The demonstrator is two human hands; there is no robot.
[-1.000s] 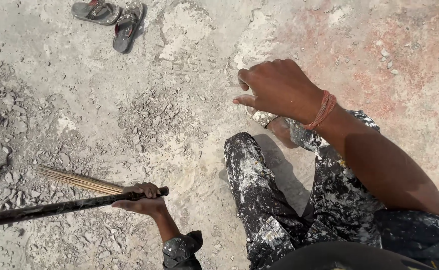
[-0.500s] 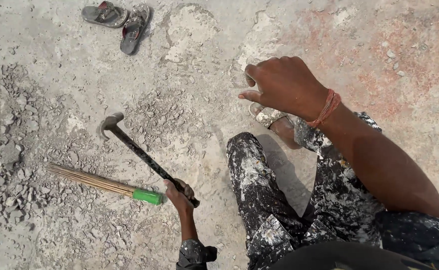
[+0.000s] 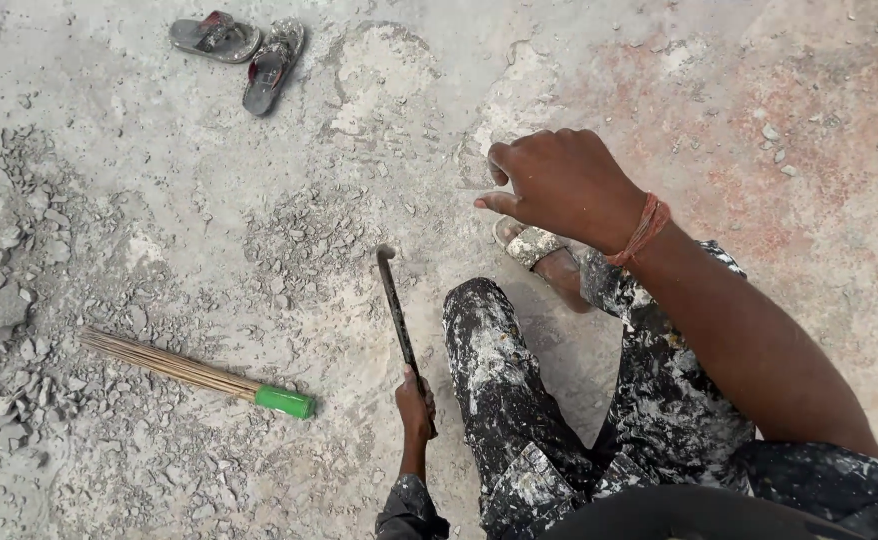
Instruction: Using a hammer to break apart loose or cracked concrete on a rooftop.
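The left hand (image 3: 415,403) is gripping the lower end of a dark hammer (image 3: 397,310), fingers wrapped tight around the handle. The hammer is pointing away from the person, its head lying close to the concrete floor (image 3: 109,60), just beside the left knee of the paint-spattered trousers (image 3: 504,380). The right hand (image 3: 564,185) is hovering above the floor with its fingers loosely curled, holding nothing that can be made out, an orange thread (image 3: 643,228) circling the wrist. Under it, a sandalled foot (image 3: 544,258) is resting on the floor. A stick broom (image 3: 194,371) with a green end is lying to the left among grey rubble (image 3: 304,240). Two sandals (image 3: 244,48) are lying far off, near the top of the view.
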